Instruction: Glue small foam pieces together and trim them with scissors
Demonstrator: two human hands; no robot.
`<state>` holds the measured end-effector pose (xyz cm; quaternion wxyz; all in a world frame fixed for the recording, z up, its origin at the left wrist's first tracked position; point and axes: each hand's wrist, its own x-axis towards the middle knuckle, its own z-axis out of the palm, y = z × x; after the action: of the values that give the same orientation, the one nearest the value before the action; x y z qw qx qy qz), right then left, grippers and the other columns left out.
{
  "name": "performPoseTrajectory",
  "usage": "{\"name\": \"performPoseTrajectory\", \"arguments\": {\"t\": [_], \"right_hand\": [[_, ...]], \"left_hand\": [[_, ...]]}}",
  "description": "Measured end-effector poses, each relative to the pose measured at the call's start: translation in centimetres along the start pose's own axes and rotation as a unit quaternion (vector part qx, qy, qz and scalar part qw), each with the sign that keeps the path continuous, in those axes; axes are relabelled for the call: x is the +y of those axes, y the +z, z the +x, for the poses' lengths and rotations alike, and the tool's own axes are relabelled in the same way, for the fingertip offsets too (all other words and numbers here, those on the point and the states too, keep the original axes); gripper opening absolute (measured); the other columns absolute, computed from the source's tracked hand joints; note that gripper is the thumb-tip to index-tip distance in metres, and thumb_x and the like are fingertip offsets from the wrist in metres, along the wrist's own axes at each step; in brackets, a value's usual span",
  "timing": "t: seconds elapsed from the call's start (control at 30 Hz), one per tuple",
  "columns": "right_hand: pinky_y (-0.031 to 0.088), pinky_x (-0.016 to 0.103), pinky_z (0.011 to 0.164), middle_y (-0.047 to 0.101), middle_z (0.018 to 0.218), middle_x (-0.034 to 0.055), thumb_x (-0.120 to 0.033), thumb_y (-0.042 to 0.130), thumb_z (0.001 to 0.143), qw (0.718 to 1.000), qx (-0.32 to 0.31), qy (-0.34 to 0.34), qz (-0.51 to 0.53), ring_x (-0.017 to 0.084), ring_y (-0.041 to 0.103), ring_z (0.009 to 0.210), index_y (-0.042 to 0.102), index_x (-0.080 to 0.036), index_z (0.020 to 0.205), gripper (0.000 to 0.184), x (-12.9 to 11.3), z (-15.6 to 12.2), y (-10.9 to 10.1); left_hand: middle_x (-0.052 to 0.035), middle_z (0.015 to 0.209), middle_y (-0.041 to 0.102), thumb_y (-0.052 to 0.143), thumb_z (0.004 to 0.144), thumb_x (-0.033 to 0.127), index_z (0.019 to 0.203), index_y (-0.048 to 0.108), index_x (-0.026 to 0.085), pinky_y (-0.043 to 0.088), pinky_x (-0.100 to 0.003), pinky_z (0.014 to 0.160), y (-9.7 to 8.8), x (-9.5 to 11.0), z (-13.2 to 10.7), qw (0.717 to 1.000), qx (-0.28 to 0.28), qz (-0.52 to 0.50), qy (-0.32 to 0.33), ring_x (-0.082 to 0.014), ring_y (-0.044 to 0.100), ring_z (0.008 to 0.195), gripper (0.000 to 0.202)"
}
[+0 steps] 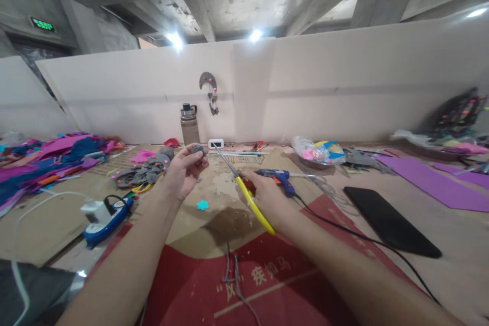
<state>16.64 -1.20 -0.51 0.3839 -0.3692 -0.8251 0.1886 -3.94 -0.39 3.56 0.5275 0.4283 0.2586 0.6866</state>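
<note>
Pinched between the fingertips of my left hand [187,170] is a small grey felt piece [198,149]. My right hand [265,196] grips yellow-handled scissors [254,206], whose blades point up and to the left, just right of the felt piece and apart from it. Below the hands, a turquoise felt star shape [202,205] lies on the cardboard. Grey cord [236,282] trails over the red printed part of the board. Behind my right hand rests a blue glue gun [281,178] with a black cable.
Grey felt pieces with pink dots [137,175] lie left, near a blue power strip [109,221]. A black phone [389,219] and purple felt sheet [435,178] are right. A bottle [189,125] stands by the wall, where a grey moon ornament [208,81] hangs.
</note>
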Motion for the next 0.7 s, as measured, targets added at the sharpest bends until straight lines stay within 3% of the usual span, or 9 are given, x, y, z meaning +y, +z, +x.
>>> {"name": "performPoseTrajectory", "arguments": {"t": [0.23, 0.37, 0.53, 0.7], "right_hand": [[0.041, 0.030, 0.080, 0.062, 0.100, 0.0078, -0.033, 0.051, 0.082, 1.000, 0.017, -0.013, -0.006, 0.018, 0.056, 0.090, 0.056, -0.019, 0.108, 0.030, 0.07, 0.10, 0.23], [0.042, 0.031, 0.080, 0.059, 0.106, 0.0082, -0.038, 0.052, 0.081, 1.000, 0.016, -0.011, -0.023, 0.018, 0.055, 0.091, 0.054, -0.021, 0.113, 0.036, -0.21, 0.01, 0.17], [0.041, 0.028, 0.077, 0.062, 0.097, 0.0057, -0.026, 0.052, 0.080, 0.999, 0.013, -0.020, -0.031, 0.017, 0.056, 0.087, 0.057, -0.021, 0.108, 0.029, -0.07, -0.08, 0.20], [0.040, 0.026, 0.072, 0.063, 0.095, 0.0050, -0.016, 0.052, 0.075, 0.998, 0.002, -0.019, -0.054, 0.016, 0.055, 0.080, 0.058, -0.022, 0.110, 0.035, -0.03, -0.21, 0.05]], "left_hand": [[-0.0001, 0.073, 0.064, 0.065, 0.064, 0.006, 0.081, 0.059, 0.016, 0.046, -0.018, 0.054, 0.16, 0.09, -0.06, 1.000, 0.014, 0.016, 0.005, -0.0082, 0.059, 0.059, 0.020], [-0.0004, 0.070, 0.064, 0.064, 0.065, 0.006, 0.082, 0.061, 0.015, 0.048, -0.017, 0.056, 0.08, 0.16, 0.05, 1.000, 0.021, -0.001, -0.013, -0.0076, 0.059, 0.058, 0.020], [-0.0013, 0.071, 0.064, 0.063, 0.067, 0.005, 0.085, 0.062, 0.014, 0.048, -0.017, 0.057, -0.23, 0.16, 0.25, 1.000, 0.008, -0.018, -0.012, -0.0076, 0.059, 0.059, 0.020], [-0.0010, 0.071, 0.064, 0.063, 0.068, 0.006, 0.086, 0.063, 0.014, 0.048, -0.017, 0.057, -0.37, 0.06, 0.31, 1.000, -0.002, -0.012, -0.012, -0.0070, 0.058, 0.058, 0.020]]}}
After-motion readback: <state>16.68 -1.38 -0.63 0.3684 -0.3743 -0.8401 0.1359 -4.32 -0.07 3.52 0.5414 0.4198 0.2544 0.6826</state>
